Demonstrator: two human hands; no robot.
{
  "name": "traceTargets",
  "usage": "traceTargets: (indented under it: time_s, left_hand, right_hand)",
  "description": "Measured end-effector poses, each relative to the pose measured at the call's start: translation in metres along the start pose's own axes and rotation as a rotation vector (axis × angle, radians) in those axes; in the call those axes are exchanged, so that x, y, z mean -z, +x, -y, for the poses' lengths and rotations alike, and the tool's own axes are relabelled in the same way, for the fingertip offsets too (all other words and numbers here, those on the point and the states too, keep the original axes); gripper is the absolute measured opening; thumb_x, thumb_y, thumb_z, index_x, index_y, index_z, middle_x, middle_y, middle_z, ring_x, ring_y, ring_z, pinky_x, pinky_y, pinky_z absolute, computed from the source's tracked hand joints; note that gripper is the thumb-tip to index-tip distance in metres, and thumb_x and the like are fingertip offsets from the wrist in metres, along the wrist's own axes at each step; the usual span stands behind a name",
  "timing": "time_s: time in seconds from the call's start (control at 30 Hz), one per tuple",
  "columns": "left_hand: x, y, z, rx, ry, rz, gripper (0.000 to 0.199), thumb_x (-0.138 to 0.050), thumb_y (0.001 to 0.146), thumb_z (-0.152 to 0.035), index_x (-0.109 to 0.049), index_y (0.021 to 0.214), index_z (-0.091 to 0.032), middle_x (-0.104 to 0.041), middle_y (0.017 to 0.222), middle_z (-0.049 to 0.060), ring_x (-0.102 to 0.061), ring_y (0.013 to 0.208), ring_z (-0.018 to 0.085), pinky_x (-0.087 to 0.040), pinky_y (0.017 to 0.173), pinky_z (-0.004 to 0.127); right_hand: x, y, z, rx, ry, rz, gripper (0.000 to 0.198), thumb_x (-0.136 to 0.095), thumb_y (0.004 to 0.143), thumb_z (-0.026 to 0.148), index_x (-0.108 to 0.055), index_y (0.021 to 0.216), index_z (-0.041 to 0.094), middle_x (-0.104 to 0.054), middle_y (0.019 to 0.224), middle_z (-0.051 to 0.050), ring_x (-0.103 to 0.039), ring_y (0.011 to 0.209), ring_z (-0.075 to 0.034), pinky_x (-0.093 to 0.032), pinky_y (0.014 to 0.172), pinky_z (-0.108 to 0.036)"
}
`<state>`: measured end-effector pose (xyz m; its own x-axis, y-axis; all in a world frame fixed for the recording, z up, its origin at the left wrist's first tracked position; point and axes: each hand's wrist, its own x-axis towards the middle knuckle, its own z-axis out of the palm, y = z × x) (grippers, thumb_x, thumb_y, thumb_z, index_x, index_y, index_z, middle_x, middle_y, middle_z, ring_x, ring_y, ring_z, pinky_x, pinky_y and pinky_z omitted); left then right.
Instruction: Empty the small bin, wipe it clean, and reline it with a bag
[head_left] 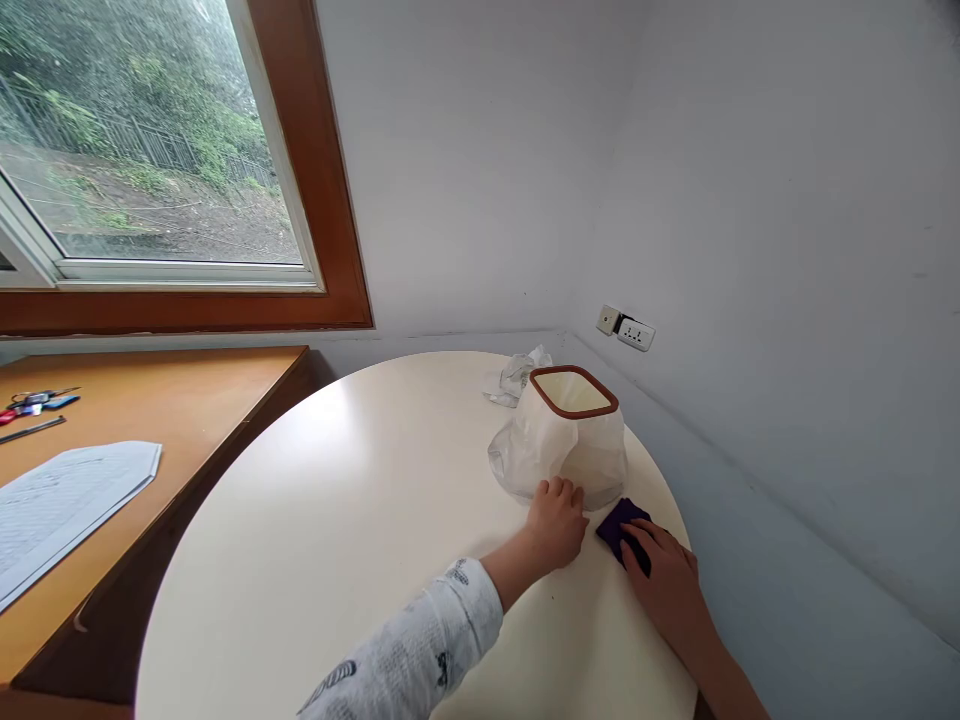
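A small cream trash bin [592, 450] with a brown squared rim stands upright on the round table, a translucent plastic bag [514, 460] draped over its outside. My left hand [559, 522] is at the near lower side of the bin, its fingers curled against the bag; the exact grip on it is partly hidden. Just to the right, a folded dark purple cloth [613, 522] lies on the tabletop near the edge. My right hand [664, 575] is closed over this cloth, fingers bent onto it and pressing it to the table.
Crumpled clear plastic [517, 375] lies behind the bin on the cream round table [300, 540]. To the left stands a wooden desk [202, 400] with papers [67, 500] and small tools [37, 403]. Walls close in behind and right, with a power socket [636, 334].
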<state>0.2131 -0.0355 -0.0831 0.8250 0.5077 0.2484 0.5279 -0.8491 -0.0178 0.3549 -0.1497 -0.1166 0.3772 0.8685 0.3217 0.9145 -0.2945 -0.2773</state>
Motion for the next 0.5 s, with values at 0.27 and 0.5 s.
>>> traceTargets:
  time_s: [0.27, 0.5]
  left_hand:
    - [-0.005, 0.008, 0.0, 0.021, 0.011, -0.011, 0.036, -0.04, 0.086, -0.036, -0.053, 0.108, -0.011, -0.054, 0.104, 0.014, -0.046, 0.095, 0.026, -0.035, 0.074, 0.037]
    - [0.007, -0.003, 0.001, -0.019, 0.003, -0.022, 0.029, -0.04, 0.086, -0.034, -0.054, 0.1, -0.012, -0.054, 0.1, 0.011, -0.047, 0.093, 0.024, -0.037, 0.075, 0.036]
  right_hand:
    - [-0.005, 0.001, 0.0, -0.001, 0.014, 0.006, 0.04, -0.034, 0.084, 0.037, -0.06, 0.108, 0.018, -0.058, 0.117, -0.008, -0.05, 0.109, -0.025, -0.034, 0.091, -0.042]
    - [-0.001, 0.005, 0.003, 0.044, 0.054, -0.107, 0.033, -0.037, 0.083, 0.037, -0.061, 0.099, 0.02, -0.061, 0.11, -0.008, -0.055, 0.101, -0.024, -0.033, 0.088, -0.042]
